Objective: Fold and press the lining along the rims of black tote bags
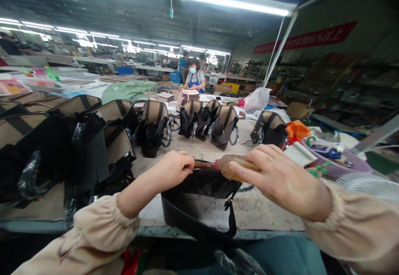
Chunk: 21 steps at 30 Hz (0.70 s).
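Observation:
My left hand [172, 169] is closed in a fist at the upper edge of a black bag [199, 206] that lies open at the table's front edge. It pinches the narrow tip of a glue-caked wooden tool [225, 166]. My right hand [274, 174] wraps around the thick handle end of the same tool, just above the bag's opening. A black strap [231, 216] hangs down the front of the bag. Both my sleeves are beige.
Several tan and black bags [156, 123] stand in a row across the worn table [264, 208]. A purple basin [336, 160] with tools, an orange cloth [296, 130] and a white fan [370, 185] sit at right. A person [193, 79] works at the far end.

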### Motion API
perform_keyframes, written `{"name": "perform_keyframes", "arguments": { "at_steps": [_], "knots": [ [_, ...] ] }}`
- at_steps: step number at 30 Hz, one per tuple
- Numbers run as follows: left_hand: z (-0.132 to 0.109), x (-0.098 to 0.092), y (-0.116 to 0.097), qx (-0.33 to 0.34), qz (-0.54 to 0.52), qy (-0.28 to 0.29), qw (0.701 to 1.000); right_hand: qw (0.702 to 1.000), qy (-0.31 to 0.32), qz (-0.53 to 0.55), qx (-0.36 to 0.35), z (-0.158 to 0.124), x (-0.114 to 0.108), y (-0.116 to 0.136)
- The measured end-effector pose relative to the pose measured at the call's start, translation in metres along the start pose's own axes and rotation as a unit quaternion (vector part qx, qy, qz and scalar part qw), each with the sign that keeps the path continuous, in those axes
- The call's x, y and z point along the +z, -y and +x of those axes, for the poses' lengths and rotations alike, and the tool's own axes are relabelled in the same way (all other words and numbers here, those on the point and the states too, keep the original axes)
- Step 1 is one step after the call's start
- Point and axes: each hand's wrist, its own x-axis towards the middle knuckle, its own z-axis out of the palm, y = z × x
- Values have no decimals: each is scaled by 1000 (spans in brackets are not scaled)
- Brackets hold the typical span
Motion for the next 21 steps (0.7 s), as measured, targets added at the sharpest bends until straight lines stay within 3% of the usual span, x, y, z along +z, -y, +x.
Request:
{"name": "perform_keyframes", "arguments": {
  "at_steps": [21],
  "knots": [
    [1,-3,-5,-9,-11,11,1000,999,42,12,28,-29,-10,-18]
  ]
}}
